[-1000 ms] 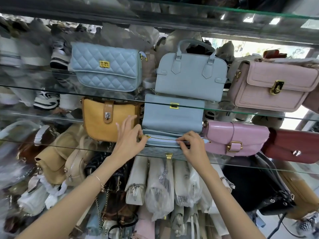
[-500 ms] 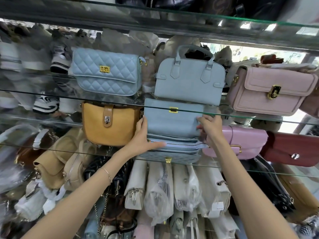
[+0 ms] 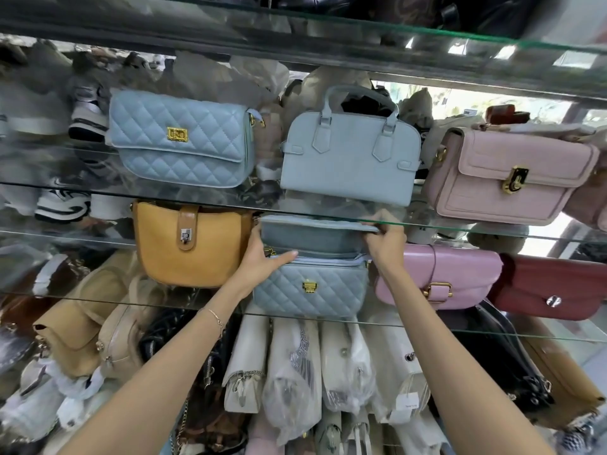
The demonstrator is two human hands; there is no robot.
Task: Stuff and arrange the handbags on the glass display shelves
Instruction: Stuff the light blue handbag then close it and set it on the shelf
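Observation:
A light blue quilted handbag [image 3: 310, 290] with a gold clasp stands on the middle glass shelf [image 3: 98, 298], its flap lifted up under the shelf above. My left hand [image 3: 262, 257] holds the bag's left side, thumb lying along the open top edge. My right hand [image 3: 384, 239] pinches the raised flap at its right corner. A mustard bag [image 3: 193, 244] stands just left of it and a pink bag [image 3: 443, 277] just right.
On the upper glass shelf [image 3: 492, 231] stand a blue quilted bag [image 3: 180, 139], a blue top-handle bag [image 3: 351, 159] and a pale pink bag [image 3: 505, 178]. A dark red bag [image 3: 555, 287] sits far right. Wrapped white bags [image 3: 295, 366] hang below.
The flap of the blue quilted bag has been raised, showing its quilted front and clasp. My right hand moved up to the flap's right corner; my left stayed on the left side.

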